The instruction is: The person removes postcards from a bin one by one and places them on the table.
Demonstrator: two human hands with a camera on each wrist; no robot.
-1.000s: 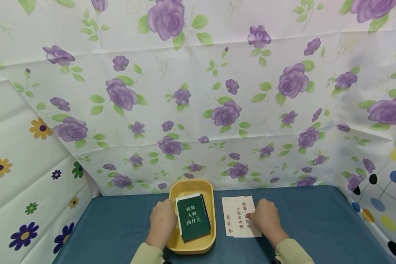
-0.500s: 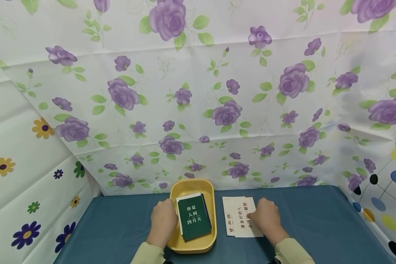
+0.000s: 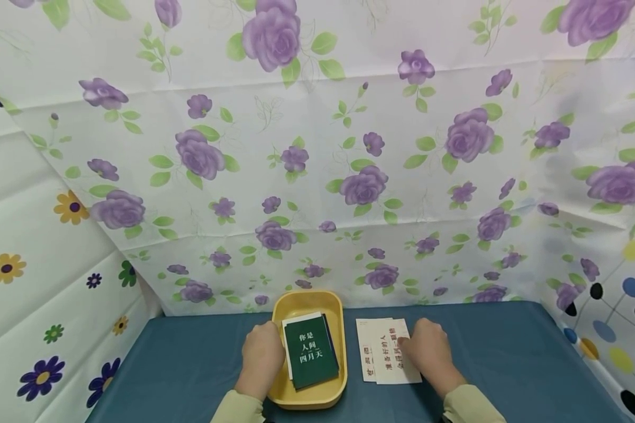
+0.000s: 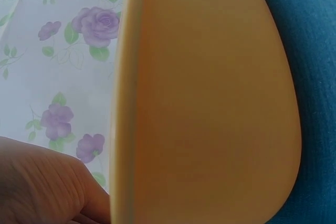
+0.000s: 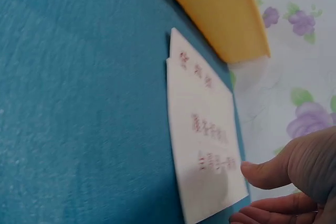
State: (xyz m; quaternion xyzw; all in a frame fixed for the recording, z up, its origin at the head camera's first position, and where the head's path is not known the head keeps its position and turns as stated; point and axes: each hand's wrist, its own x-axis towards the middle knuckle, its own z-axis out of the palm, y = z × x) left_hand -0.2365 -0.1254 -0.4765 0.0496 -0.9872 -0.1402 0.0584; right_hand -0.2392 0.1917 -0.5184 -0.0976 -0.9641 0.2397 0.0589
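A yellow plastic tray (image 3: pixel 307 400) stands on the table, holding a stack topped by a dark green booklet (image 3: pixel 311 352) with white Chinese characters. My left hand (image 3: pixel 261 358), fingers curled, holds the tray's left rim; the fingertips are hidden behind it in the left wrist view. To the tray's right lie cream-coloured cards (image 3: pixel 388 352) with reddish-brown Chinese text, overlapping each other. Over their right edge is my right hand (image 3: pixel 428 355), its thumb above the top card. The right wrist view shows a gap between the thumb (image 5: pixel 270 174) and the loosely bent fingers (image 5: pixel 289 203).
A blue-green cloth (image 3: pixel 190 352) covers the table. Behind it hangs a white curtain (image 3: pixel 317 176) printed with purple roses. Other patterned sheets, one with daisies (image 3: pixel 39 371) and one with coloured dots, flank the table on the left and right.
The view has shifted slightly. Both hands, the tray and the cards keep the same places relative to one another.
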